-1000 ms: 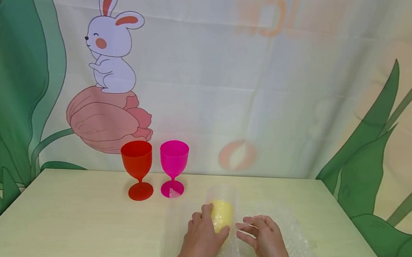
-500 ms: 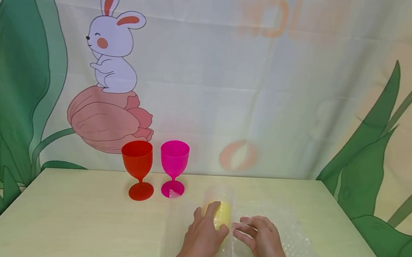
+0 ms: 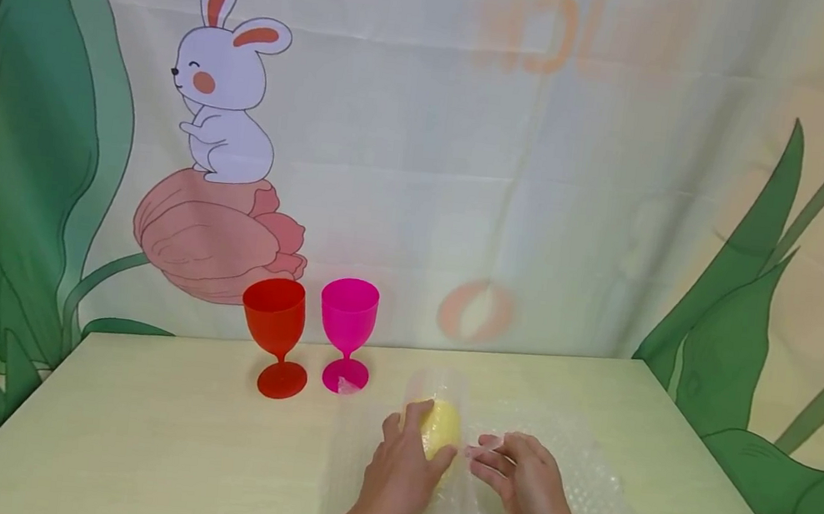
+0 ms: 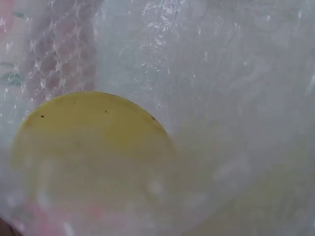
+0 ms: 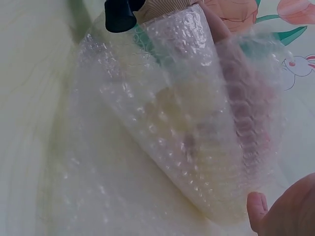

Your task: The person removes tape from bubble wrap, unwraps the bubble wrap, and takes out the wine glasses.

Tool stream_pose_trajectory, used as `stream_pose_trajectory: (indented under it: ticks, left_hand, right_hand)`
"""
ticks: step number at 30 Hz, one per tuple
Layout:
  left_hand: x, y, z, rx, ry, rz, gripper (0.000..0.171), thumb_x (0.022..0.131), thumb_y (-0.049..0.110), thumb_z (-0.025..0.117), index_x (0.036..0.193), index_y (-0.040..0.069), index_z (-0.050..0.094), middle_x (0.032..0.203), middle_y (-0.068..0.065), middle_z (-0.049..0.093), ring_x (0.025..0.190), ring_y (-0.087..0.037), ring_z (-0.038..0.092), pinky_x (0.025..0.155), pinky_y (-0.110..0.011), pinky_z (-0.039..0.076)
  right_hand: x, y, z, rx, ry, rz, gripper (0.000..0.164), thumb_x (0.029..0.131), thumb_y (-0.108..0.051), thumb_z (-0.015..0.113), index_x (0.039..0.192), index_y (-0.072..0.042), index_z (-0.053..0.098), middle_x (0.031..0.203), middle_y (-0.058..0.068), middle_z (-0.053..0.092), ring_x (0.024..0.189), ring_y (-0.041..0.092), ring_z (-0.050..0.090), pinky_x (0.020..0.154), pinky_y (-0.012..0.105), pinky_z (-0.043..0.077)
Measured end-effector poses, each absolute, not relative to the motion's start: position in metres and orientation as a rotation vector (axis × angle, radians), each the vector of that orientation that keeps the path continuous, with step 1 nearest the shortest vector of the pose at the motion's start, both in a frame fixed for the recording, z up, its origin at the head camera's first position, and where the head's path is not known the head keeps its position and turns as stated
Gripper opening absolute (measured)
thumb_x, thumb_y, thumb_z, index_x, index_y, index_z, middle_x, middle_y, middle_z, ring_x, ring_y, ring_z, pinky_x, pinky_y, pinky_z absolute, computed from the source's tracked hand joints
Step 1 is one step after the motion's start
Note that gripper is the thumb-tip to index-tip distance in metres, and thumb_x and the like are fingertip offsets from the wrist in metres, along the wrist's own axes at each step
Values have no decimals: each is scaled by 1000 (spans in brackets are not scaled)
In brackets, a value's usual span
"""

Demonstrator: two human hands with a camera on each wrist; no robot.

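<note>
A yellow goblet (image 3: 442, 429) lies on its side, rolled in clear bubble wrap (image 3: 572, 458), its bowl end away from me. My left hand (image 3: 401, 465) grips the roll from above, fingers on its left side and thumb on its right. Through the plastic the round yellow foot (image 4: 93, 115) shows in the left wrist view. Just right of the roll, my right hand (image 3: 531, 487) pinches a small clear strip (image 3: 489, 443) that looks like tape. In the right wrist view the wrapped goblet (image 5: 182, 105) appears whitish under the bubbles, with my right thumb (image 5: 257, 211) beside the wrap.
A red goblet (image 3: 274, 322) and a pink goblet (image 3: 349, 317) stand upright at the back of the pale table (image 3: 160, 432). On the pink one's foot sits a small clear scrap (image 3: 347, 386). A printed cloth (image 3: 392, 163) hangs behind the table.
My left hand has rolled the wrapped goblet slightly to the left, its fingers shifting over the plastic. My right hand has moved a little left, bringing the clear strip closer to the roll.
</note>
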State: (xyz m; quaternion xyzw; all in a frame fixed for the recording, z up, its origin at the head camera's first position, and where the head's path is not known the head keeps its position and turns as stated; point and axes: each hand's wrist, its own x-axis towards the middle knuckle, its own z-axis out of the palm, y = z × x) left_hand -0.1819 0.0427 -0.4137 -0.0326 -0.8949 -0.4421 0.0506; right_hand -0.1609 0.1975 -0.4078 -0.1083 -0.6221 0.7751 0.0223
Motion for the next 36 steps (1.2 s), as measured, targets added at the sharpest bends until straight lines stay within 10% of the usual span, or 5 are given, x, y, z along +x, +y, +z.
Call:
stream_pose_trajectory:
  ticks: [16, 31, 36]
  left_hand:
    - [-186, 43, -413, -55, -2754, -1332, 61, 86, 32, 80, 138, 20, 51, 119, -16, 52, 81, -31, 60, 67, -48, 49]
    - [-185, 43, -416, -62, -2743, -1333, 62, 86, 32, 80, 138, 20, 49, 117, -16, 51, 80, -29, 59, 66, -47, 49]
    - [-186, 43, -415, -71, -2732, -1334, 62, 85, 30, 80, 138, 18, 50, 117, -17, 52, 81, -30, 60, 66, -49, 50]
  right_hand:
    - [-156, 223, -410, -547, -2143, 2258, 71, 104, -68, 28, 110, -2, 53, 107, 8, 63, 95, 23, 60, 84, 35, 50]
    - [-154, 231, -430, -714, -2644, 1980, 62, 98, -52, 63, 122, 5, 64, 114, 12, 65, 108, 30, 55, 99, 54, 46]
    - [-155, 231, -436, -692, -2663, 1904, 49, 96, -45, 71, 109, 2, 71, 97, 8, 68, 89, 23, 59, 80, 39, 52]
